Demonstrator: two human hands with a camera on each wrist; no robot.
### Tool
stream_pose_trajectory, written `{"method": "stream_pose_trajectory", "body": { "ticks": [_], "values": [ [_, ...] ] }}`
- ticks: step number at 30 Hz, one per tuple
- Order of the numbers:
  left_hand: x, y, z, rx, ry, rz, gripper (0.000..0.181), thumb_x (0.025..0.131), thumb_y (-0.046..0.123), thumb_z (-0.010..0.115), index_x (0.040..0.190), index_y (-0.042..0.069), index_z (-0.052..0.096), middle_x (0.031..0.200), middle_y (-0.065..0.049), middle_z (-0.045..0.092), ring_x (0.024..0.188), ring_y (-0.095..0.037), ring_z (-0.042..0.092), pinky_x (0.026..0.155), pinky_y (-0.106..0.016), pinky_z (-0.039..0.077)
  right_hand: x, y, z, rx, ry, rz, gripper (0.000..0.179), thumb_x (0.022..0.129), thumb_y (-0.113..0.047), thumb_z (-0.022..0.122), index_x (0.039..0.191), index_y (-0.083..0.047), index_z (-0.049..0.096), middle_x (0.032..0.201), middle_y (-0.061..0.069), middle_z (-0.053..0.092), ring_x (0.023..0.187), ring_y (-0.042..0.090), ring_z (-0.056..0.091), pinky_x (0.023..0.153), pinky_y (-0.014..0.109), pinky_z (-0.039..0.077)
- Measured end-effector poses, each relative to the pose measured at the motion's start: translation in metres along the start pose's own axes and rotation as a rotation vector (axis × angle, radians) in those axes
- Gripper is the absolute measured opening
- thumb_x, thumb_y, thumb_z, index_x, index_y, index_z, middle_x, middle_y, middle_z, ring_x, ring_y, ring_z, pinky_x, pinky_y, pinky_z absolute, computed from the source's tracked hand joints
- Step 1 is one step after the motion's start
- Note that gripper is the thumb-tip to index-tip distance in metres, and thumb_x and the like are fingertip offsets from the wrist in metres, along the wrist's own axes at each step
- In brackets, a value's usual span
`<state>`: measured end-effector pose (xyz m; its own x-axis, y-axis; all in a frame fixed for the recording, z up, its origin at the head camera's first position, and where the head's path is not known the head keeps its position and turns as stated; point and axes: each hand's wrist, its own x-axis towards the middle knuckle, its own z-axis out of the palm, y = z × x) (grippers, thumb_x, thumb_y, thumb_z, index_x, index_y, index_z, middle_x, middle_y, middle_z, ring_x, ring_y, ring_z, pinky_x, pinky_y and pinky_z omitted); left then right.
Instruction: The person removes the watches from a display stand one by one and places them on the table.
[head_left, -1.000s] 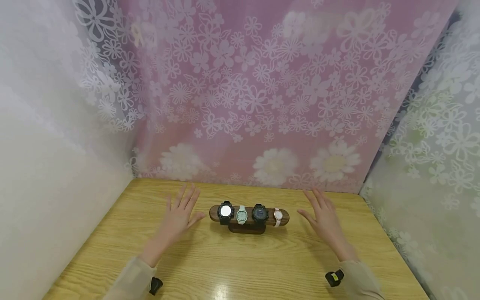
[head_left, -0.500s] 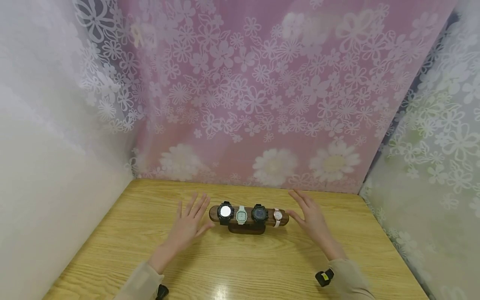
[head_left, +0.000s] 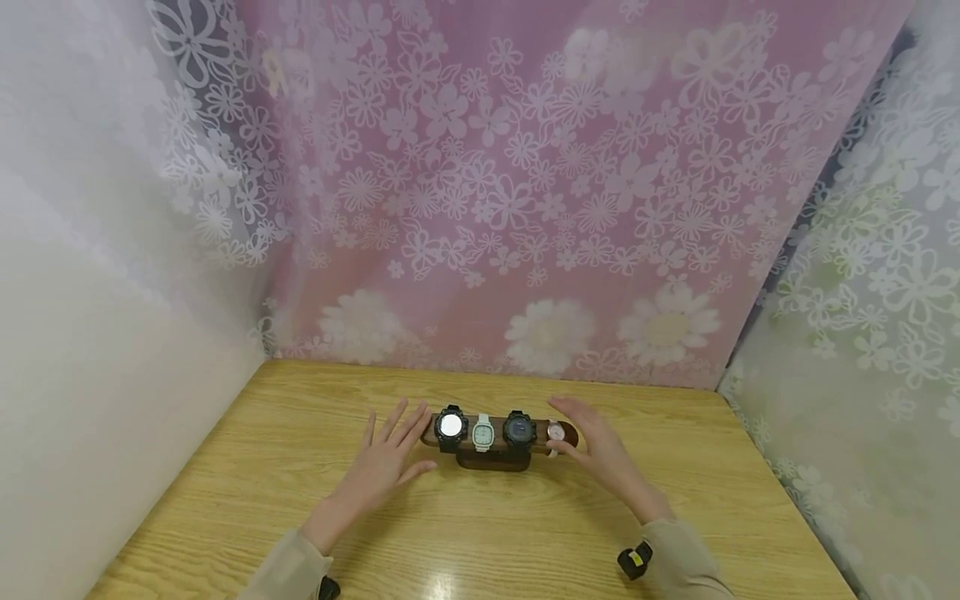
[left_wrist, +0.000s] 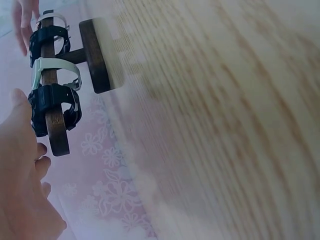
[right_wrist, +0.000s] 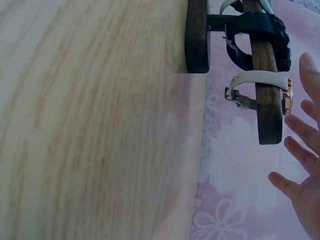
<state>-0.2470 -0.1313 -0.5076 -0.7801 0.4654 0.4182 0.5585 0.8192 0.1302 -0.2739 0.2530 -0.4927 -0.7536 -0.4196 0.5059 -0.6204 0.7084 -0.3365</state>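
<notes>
A dark wooden watch stand [head_left: 492, 460] on the table bears several watches in a row. From the left come a black watch [head_left: 451, 426] with a glaring dial, a pale mint square watch [head_left: 483, 433], another black watch [head_left: 519, 427] and a small pale-strapped watch [head_left: 555, 432] with a rose-gold case. My left hand [head_left: 378, 471] is beside the stand's left end, fingers spread; contact is unclear. My right hand [head_left: 606, 454] is over the right end, thumb and fingers apart about the small watch. In the right wrist view, its fingers [right_wrist: 302, 131] are straight and hold nothing.
The wood-grain table [head_left: 465, 533] meets a pink flowered curtain [head_left: 480, 208] at the back. A pale wall [head_left: 112, 333] rises on the left, and flowered fabric [head_left: 862, 333] hangs on the right. A small black device [head_left: 634, 561] is by the right sleeve.
Both hands have moved inward to the ends of the stand. The right thumb and fingers have come over the small watch. The stand and watches stay in place.
</notes>
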Motion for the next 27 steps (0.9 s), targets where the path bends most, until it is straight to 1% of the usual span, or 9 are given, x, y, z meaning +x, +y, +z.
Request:
{"method": "stream_pose_trajectory", "body": {
  "ticks": [4,9,12,16,21,25,27],
  "values": [
    [-0.0012,0.0007,-0.0002,-0.022,-0.009,0.009,0.078,0.097,0.049,0.063,0.159,0.012,0.034,0.165,-0.001,0.025,0.154,-0.035,0.02,0.119,-0.069,0.006,-0.0034,-0.0015,0.001,0.029,-0.033,0.027,0.073,0.085,-0.026,0.082,0.15,-0.017,0.051,0.15,0.013,0.052,0.138,0.038,0.046,0.106,0.066,0.041],
    [-0.0017,-0.0004,0.0007,-0.022,-0.023,0.015,0.077,0.097,0.049,0.062,0.159,0.011,0.035,0.165,0.0,0.026,0.154,-0.034,0.021,0.12,-0.068,0.005,-0.0064,-0.0019,0.0013,0.036,-0.06,0.034,0.074,0.083,-0.029,0.083,0.149,-0.015,0.052,0.15,0.014,0.052,0.139,0.041,0.044,0.104,0.068,0.041],
    [-0.0018,-0.0012,0.0013,-0.033,-0.016,0.022,0.076,0.097,0.048,0.063,0.158,0.011,0.036,0.164,-0.001,0.028,0.153,-0.034,0.023,0.12,-0.069,0.006,-0.0063,-0.0012,0.0019,0.04,-0.074,0.029,0.073,0.083,-0.029,0.083,0.148,-0.012,0.054,0.147,0.014,0.055,0.138,0.041,0.046,0.104,0.067,0.042],
    [-0.0027,-0.0016,0.0021,-0.045,-0.005,0.028,0.076,0.096,0.045,0.067,0.158,0.011,0.038,0.164,-0.004,0.033,0.154,-0.033,0.021,0.119,-0.07,0.007,-0.0061,0.0,0.0037,0.027,-0.086,0.029,0.07,0.083,-0.029,0.083,0.145,-0.011,0.057,0.145,0.015,0.057,0.136,0.041,0.048,0.104,0.065,0.043],
    [-0.0032,-0.0011,0.0016,-0.049,-0.008,0.024,0.076,0.096,0.044,0.067,0.158,0.012,0.038,0.163,-0.004,0.034,0.154,-0.03,0.019,0.12,-0.069,0.007,-0.0049,0.0023,0.0047,0.0,-0.07,0.009,0.068,0.082,-0.029,0.085,0.142,-0.011,0.06,0.139,0.013,0.062,0.13,0.039,0.054,0.101,0.063,0.046],
    [-0.0032,-0.0009,0.0006,-0.049,0.003,0.03,0.076,0.095,0.043,0.069,0.158,0.012,0.038,0.163,-0.005,0.036,0.153,-0.033,0.023,0.119,-0.07,0.008,-0.0028,0.0053,0.0045,-0.019,-0.048,-0.016,0.067,0.079,-0.03,0.086,0.139,-0.011,0.062,0.131,0.008,0.066,0.122,0.033,0.059,0.097,0.06,0.05],
    [-0.0031,-0.001,0.0003,-0.051,0.009,0.034,0.076,0.095,0.043,0.069,0.158,0.012,0.038,0.162,-0.006,0.037,0.153,-0.034,0.024,0.118,-0.07,0.009,-0.0025,0.0065,0.0041,-0.029,-0.047,-0.019,0.067,0.08,-0.032,0.086,0.139,-0.012,0.062,0.129,0.006,0.067,0.12,0.032,0.06,0.097,0.06,0.05]
  ]
}}
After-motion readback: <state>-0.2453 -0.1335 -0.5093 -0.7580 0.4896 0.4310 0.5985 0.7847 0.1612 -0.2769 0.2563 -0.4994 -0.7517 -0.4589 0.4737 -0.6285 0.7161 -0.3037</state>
